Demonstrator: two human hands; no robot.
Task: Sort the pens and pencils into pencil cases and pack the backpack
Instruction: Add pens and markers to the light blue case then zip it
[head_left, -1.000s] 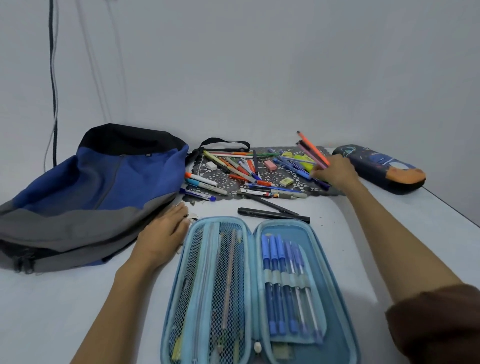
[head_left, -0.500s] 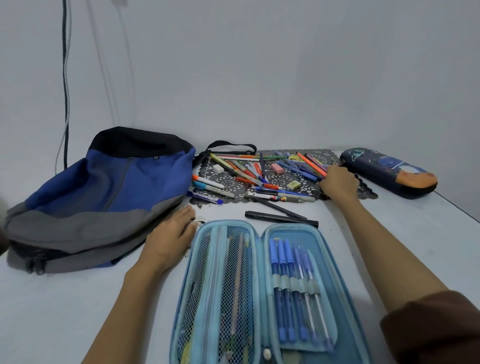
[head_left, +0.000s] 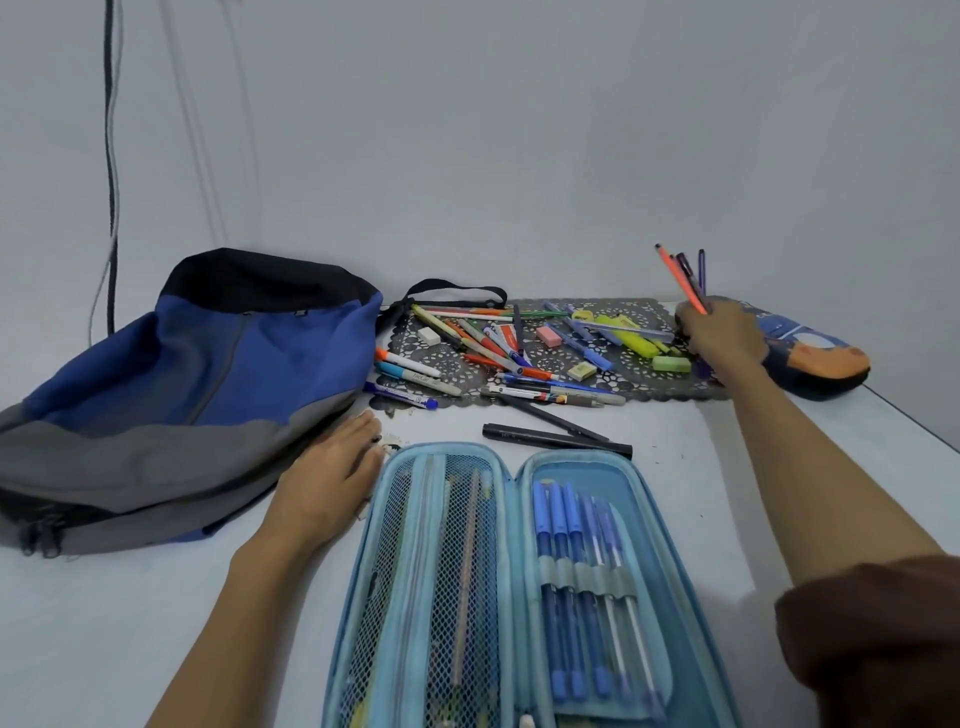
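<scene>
Plastic barrels are making up the bundle (head_left: 685, 280) that the right grip (head_left: 722, 338) is clasping. Its fingers are curling round the lower ends of an orange pen and several dark and purple ones. The upper ends are fanning out above the far right end of the mat (head_left: 670, 387), just in front of the dark case (head_left: 821, 358).

The left grip (head_left: 332, 478) is lying flat on the table (head_left: 104, 623) with relaxed fingers, holding nothing, between the backpack (head_left: 182, 405) and the open case (head_left: 576, 470).

Handling, as judged:
- Each pen is likely light and stiff, so weight is posing no difficulty.
- The round, smooth barrels are probably tending to slide past one another, and the fanned tips are suggesting a loose hold.
- A hold nearer mid-length, with the thumb pressing across all the barrels, is looking more secure than one at the ends.
- Caps are likely the weak point, so pulling on them is inadvisable.

The remaining pens (head_left: 498, 353) are lying crossed on the mat among erasers (head_left: 428, 335), and two black pens (head_left: 556, 439) are resting on the table beside the open case. Blue pens (head_left: 571, 571) are sitting in its elastic loops. The soft backpack is lying slumped and is likely needing a second grip to hold its mouth open.
</scene>
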